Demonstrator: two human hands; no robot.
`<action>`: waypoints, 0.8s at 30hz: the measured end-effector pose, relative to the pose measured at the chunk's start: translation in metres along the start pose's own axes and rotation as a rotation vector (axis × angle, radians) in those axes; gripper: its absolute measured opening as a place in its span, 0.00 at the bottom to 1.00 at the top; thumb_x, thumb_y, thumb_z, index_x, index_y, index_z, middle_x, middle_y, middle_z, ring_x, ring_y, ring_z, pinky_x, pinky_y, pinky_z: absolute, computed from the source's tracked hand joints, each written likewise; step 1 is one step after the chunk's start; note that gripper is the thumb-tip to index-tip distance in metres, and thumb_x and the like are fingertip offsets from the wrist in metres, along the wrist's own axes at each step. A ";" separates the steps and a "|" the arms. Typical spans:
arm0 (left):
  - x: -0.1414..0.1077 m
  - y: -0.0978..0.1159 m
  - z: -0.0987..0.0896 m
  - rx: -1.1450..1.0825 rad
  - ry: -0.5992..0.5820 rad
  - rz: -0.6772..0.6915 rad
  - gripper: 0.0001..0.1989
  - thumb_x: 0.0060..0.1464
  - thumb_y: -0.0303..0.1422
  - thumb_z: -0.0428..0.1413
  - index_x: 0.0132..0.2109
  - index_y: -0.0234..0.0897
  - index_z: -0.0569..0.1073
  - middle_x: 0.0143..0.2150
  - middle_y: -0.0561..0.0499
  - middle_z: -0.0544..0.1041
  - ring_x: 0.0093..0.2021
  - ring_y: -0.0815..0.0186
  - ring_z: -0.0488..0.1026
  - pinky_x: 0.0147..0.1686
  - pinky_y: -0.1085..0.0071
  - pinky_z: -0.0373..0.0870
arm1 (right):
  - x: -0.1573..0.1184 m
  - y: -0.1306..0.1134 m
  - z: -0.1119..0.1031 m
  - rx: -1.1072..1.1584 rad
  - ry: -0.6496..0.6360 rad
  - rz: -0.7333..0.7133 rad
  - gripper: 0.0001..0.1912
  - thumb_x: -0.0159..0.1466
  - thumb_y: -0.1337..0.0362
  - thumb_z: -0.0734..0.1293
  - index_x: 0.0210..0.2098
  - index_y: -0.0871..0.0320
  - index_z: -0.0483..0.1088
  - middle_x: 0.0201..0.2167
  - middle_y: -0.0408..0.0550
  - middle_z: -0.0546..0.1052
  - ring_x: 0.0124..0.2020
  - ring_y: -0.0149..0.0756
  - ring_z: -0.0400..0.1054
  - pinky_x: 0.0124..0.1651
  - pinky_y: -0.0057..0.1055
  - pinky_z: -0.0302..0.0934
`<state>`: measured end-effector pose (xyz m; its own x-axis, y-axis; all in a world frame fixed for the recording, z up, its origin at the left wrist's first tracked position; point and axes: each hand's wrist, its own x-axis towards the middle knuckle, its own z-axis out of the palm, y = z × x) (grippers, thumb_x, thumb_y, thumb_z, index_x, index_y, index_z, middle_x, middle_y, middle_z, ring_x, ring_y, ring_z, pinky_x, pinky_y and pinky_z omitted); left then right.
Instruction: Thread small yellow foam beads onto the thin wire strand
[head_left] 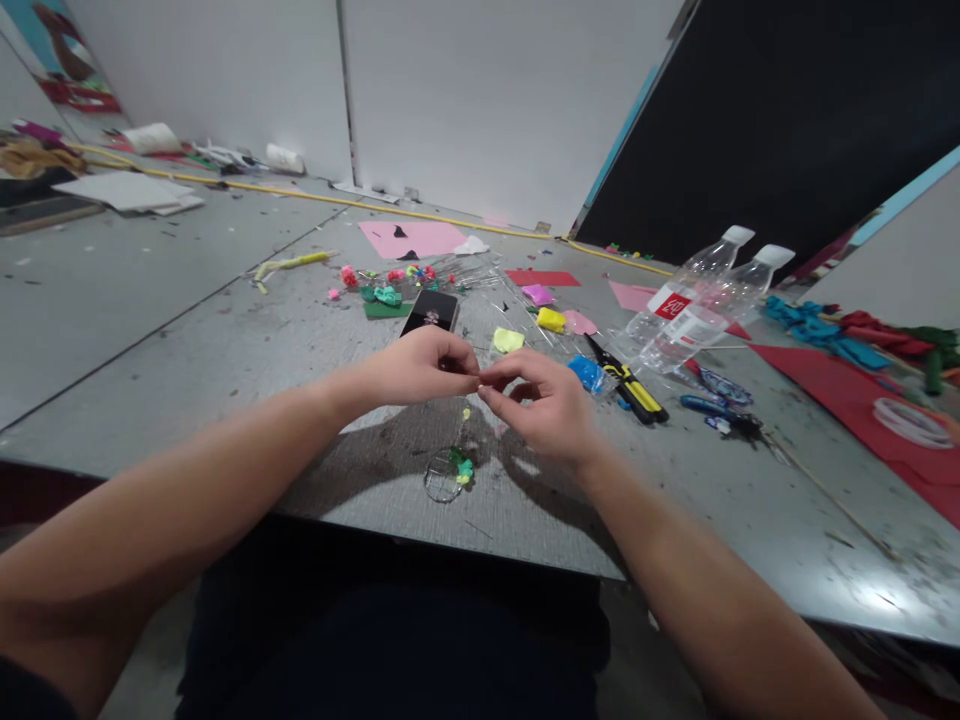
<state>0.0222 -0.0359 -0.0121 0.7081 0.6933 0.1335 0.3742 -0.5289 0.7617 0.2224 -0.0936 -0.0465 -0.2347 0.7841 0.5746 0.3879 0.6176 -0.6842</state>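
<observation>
Both hands meet fingertip to fingertip above the near part of the grey table. My left hand [433, 365] is closed in a pinch, thumb against the fingers. My right hand [544, 400] pinches from the other side, touching the left fingertips. Whatever lies between them is too small to name. Just below on the table sits a round wire frame [442, 477] with a green and yellow clay piece [462, 466] at its side. Behind my hands lie a dark phone [430, 312] and a pale yellow clay lump [508, 341].
Pliers with yellow and black handles [634, 385] and a blue clay packet [589, 374] lie right of my hands. Two clear plastic bottles [686, 310] lean beyond them. Thin wires with colourful clay bits [412, 275] lie farther back, near pink paper [411, 238].
</observation>
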 end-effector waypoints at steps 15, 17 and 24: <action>0.000 -0.007 0.001 0.323 0.056 0.482 0.09 0.54 0.25 0.56 0.26 0.37 0.68 0.25 0.54 0.71 0.26 0.70 0.66 0.27 0.72 0.59 | 0.002 0.013 0.001 0.370 -0.115 0.468 0.15 0.53 0.55 0.79 0.31 0.55 0.75 0.28 0.42 0.76 0.25 0.30 0.67 0.24 0.31 0.68; 0.000 -0.007 0.000 0.314 0.042 0.472 0.10 0.56 0.26 0.56 0.26 0.37 0.68 0.25 0.54 0.70 0.25 0.70 0.65 0.27 0.72 0.59 | 0.002 0.016 0.003 0.414 -0.120 0.485 0.16 0.52 0.54 0.80 0.33 0.54 0.75 0.27 0.41 0.75 0.24 0.30 0.66 0.24 0.31 0.68; 0.001 -0.007 -0.001 0.212 0.046 0.333 0.09 0.58 0.31 0.56 0.30 0.36 0.72 0.25 0.53 0.71 0.26 0.71 0.65 0.27 0.72 0.60 | 0.005 0.015 0.000 0.596 -0.130 0.553 0.20 0.50 0.54 0.82 0.37 0.52 0.75 0.29 0.43 0.77 0.29 0.35 0.70 0.25 0.32 0.65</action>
<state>0.0195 -0.0309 -0.0171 0.7860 0.4853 0.3831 0.2473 -0.8146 0.5246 0.2271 -0.0805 -0.0544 -0.2639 0.9631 0.0532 -0.0522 0.0408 -0.9978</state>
